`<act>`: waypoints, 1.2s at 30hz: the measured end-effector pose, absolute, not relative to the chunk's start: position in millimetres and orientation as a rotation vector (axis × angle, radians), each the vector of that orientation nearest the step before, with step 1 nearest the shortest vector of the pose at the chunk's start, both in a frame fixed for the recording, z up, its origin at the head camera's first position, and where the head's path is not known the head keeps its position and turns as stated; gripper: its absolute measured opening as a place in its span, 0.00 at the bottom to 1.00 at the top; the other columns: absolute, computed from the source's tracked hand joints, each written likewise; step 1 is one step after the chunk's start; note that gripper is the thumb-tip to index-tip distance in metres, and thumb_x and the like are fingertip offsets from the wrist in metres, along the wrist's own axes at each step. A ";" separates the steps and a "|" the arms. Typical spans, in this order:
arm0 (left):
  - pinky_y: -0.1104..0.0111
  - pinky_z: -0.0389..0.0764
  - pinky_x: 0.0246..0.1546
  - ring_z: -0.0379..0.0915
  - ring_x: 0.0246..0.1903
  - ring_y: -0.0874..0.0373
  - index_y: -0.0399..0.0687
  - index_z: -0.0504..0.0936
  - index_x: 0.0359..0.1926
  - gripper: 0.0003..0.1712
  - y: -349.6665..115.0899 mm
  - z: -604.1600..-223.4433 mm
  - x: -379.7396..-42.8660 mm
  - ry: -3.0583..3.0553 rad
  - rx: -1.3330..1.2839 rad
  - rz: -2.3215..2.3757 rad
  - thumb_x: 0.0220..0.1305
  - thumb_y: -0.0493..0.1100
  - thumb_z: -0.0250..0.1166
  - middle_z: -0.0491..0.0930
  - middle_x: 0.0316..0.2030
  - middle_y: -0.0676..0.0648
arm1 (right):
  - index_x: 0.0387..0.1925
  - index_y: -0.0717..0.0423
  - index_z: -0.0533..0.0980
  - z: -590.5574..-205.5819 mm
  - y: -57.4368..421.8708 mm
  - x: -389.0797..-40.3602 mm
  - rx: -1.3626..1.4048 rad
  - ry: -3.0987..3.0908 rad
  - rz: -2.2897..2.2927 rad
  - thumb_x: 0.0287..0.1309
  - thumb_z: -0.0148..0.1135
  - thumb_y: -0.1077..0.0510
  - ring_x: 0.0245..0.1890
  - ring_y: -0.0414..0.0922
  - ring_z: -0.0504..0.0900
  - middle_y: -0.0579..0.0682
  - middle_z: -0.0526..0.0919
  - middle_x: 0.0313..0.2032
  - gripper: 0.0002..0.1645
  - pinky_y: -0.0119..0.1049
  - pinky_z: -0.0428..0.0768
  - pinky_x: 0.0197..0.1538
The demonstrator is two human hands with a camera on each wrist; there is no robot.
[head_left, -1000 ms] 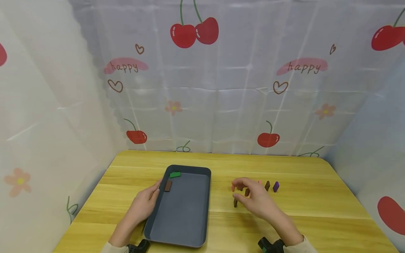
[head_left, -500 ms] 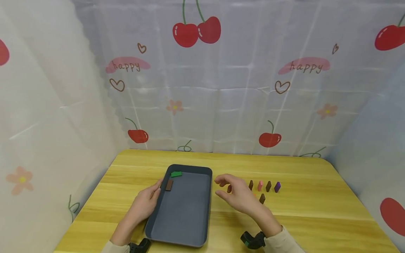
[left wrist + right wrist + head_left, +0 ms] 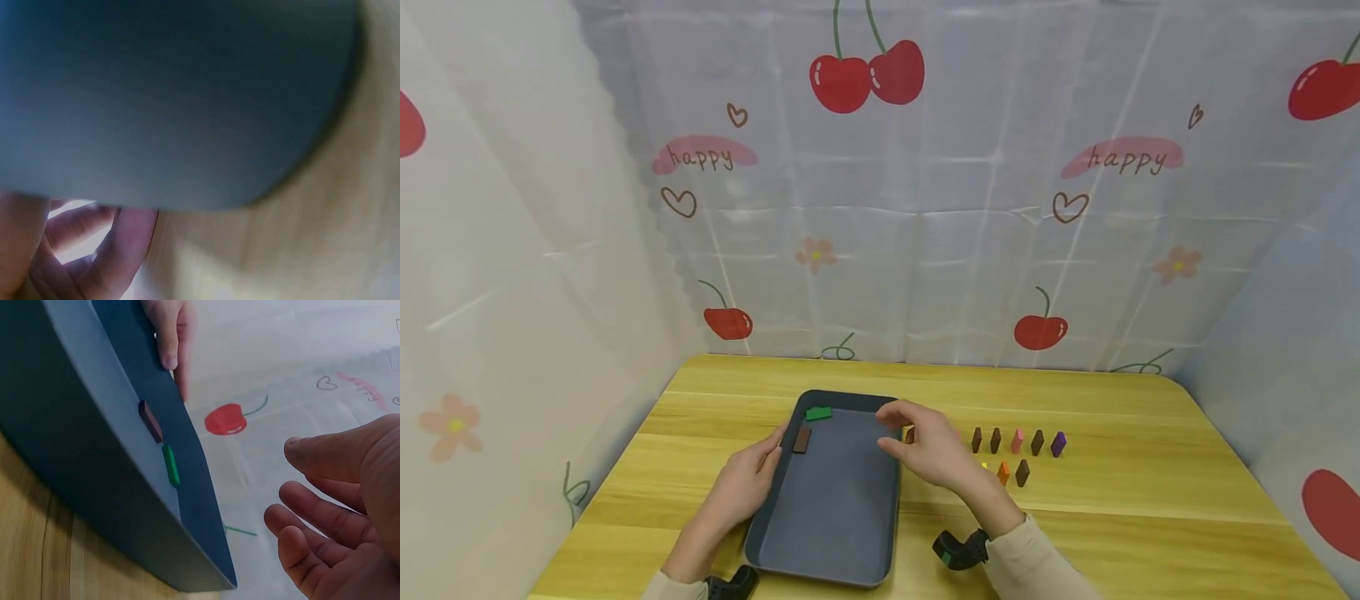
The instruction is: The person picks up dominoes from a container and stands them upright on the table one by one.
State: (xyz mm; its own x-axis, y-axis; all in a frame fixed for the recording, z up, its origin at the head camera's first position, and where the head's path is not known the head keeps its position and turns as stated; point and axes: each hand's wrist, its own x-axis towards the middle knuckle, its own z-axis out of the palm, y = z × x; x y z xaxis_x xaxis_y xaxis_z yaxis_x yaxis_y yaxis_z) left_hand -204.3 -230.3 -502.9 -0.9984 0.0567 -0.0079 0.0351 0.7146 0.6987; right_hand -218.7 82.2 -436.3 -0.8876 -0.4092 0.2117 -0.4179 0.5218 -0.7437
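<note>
My left hand [image 3: 743, 479] grips the left rim of a dark grey tray [image 3: 831, 512], thumb at the rim and fingers outside it. The left wrist view has the tray's blurred outer side [image 3: 187, 112] with curled fingers [image 3: 128, 247] below. Inside, near the tray's far left corner, lie a green block [image 3: 818, 413] and a brown block [image 3: 802, 439]. Over the right rim hovers my right hand [image 3: 928, 446], thumb and loosely bent fingers apart. Nothing shows between them in the right wrist view.
Small blocks stand on edge in two rows right of the tray: brown [image 3: 996, 440], pink [image 3: 1017, 440], purple [image 3: 1058, 444], orange [image 3: 1003, 473] and others, some behind my right hand. A cherry-printed curtain [image 3: 910, 275] borders the wooden table [image 3: 1120, 467].
My right hand has moved left, from over the standing blocks to above the tray's right rim, uncovering several blocks. My left hand and the tray have stayed in place.
</note>
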 end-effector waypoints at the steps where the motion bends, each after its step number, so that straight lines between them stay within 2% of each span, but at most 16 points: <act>1: 0.67 0.68 0.22 0.53 0.13 0.61 0.60 0.63 0.79 0.28 -230.2 -503.0 -204.4 2.889 0.078 1.174 0.83 0.47 0.49 0.73 0.22 0.49 | 0.55 0.45 0.80 -436.1 78.6 -219.8 0.750 -2.730 1.344 0.66 0.70 0.56 0.50 0.49 0.83 0.43 0.85 0.48 0.17 0.35 0.79 0.44; 6: 0.66 0.68 0.24 0.53 0.14 0.60 0.58 0.64 0.79 0.28 -230.1 -503.5 -203.6 2.907 0.083 1.176 0.82 0.47 0.50 0.75 0.26 0.49 | 0.56 0.47 0.80 -435.8 61.2 -226.5 0.789 -2.732 1.382 0.67 0.69 0.55 0.51 0.50 0.84 0.47 0.86 0.51 0.17 0.39 0.80 0.49; 15: 0.67 0.67 0.23 0.52 0.13 0.61 0.58 0.63 0.79 0.28 -229.9 -501.9 -203.0 2.900 0.095 1.179 0.82 0.46 0.50 0.70 0.22 0.49 | 0.57 0.48 0.80 -442.5 39.1 -237.3 0.824 -2.770 1.395 0.68 0.68 0.55 0.51 0.48 0.82 0.50 0.85 0.53 0.18 0.44 0.81 0.52; 24: 0.67 0.68 0.21 0.56 0.12 0.60 0.60 0.63 0.79 0.28 -230.1 -500.4 -202.2 2.884 0.074 1.169 0.83 0.47 0.50 0.67 0.16 0.50 | 0.58 0.48 0.79 -450.5 13.2 -247.3 0.871 -2.833 1.388 0.68 0.68 0.55 0.52 0.47 0.83 0.50 0.84 0.55 0.18 0.38 0.81 0.50; 31: 0.67 0.69 0.20 0.58 0.12 0.59 0.60 0.63 0.79 0.28 -229.9 -498.7 -203.8 2.874 0.079 1.180 0.83 0.47 0.50 0.69 0.17 0.50 | 0.60 0.52 0.80 -454.8 -7.2 -253.4 0.923 -2.893 1.336 0.69 0.67 0.55 0.53 0.48 0.84 0.49 0.84 0.56 0.20 0.37 0.83 0.49; 36: 0.68 0.68 0.18 0.58 0.12 0.60 0.60 0.64 0.79 0.28 -230.6 -498.6 -203.8 2.871 0.082 1.193 0.82 0.47 0.50 0.68 0.16 0.50 | 0.60 0.51 0.80 -461.0 -18.1 -256.9 0.944 -2.944 1.281 0.68 0.67 0.56 0.52 0.45 0.85 0.47 0.85 0.55 0.20 0.34 0.83 0.48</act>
State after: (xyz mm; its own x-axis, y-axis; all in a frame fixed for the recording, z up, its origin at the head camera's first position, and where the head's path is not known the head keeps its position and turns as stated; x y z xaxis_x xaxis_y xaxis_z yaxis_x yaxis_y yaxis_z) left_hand -203.8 -230.6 -498.6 -0.9981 0.0608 -0.0090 0.0365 0.7043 0.7090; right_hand -256.9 -18.1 -461.0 -0.8216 -0.5690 0.0343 -0.4130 0.5528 -0.7238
